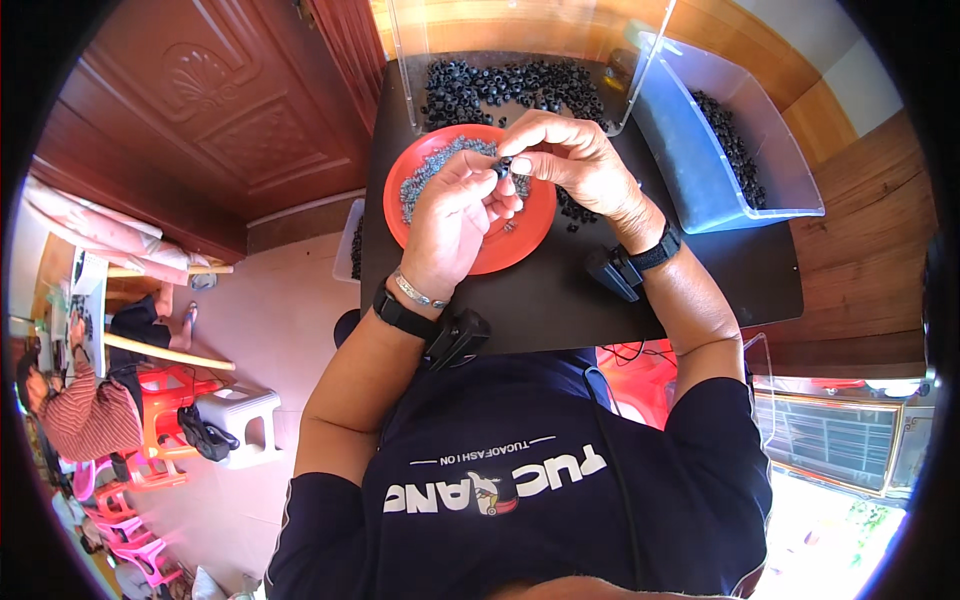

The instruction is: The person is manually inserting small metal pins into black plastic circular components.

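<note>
Both forearms rise from the dark shirt below, each wearing a black wrist strap with a small black box clipped to it. Left hand point(455, 205) is curled, its thumb and fingertips closed on a small black ring point(503, 168) held over the red plate point(520, 245). Right hand point(570, 155) meets it from the other side, index finger and thumb pressed to the same ring, the remaining fingers arched above. Under the left knuckles a heap of grey pieces point(425, 175) lies on the plate. Just beyond both hands a pile of black rings point(510, 85) sits behind a clear panel. Right of the right hand stands a clear bin point(700, 170) holding more dark rings. Everything rests on a black table point(600, 290).
</note>
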Motion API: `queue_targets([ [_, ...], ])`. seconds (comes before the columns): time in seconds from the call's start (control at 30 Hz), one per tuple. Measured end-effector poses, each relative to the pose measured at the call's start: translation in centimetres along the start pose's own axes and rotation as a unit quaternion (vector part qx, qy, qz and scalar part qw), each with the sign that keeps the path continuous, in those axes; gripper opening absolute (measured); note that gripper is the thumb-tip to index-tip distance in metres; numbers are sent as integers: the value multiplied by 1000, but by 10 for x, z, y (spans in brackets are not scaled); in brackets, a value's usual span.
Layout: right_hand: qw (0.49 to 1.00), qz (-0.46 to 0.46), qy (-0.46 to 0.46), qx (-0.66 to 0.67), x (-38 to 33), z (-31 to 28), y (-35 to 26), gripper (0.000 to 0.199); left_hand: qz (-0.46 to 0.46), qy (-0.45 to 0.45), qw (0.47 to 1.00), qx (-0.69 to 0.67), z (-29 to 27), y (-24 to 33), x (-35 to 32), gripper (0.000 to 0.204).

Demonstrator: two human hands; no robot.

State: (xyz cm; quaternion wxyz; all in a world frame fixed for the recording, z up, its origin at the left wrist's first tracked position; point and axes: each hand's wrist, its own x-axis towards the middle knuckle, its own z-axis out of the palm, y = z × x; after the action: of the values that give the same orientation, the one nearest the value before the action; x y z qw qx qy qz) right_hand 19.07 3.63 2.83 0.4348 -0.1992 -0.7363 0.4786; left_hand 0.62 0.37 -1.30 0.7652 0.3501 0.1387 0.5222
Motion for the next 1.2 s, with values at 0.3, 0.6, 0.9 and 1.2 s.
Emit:
queue_targets([
  [0.3, 998, -32, 17, -57, -1, 4, 3, 21, -2, 19, 1000, -18, -1, 0, 0, 10],
  [0.6, 930, -123, 114, -327, -3, 27, 7, 36, 11, 65, 997, -38, -3, -6, 1, 5],
  [0.9, 959, -111, 63, -254, -2, 21, -4, 31, -16, 18, 997, -77, 7, 1, -1, 16],
  [1.2, 955, -129, 49, -262, 2, 21, -2, 35, 4, -17, 997, -70, -2, -3, -1, 24],
])
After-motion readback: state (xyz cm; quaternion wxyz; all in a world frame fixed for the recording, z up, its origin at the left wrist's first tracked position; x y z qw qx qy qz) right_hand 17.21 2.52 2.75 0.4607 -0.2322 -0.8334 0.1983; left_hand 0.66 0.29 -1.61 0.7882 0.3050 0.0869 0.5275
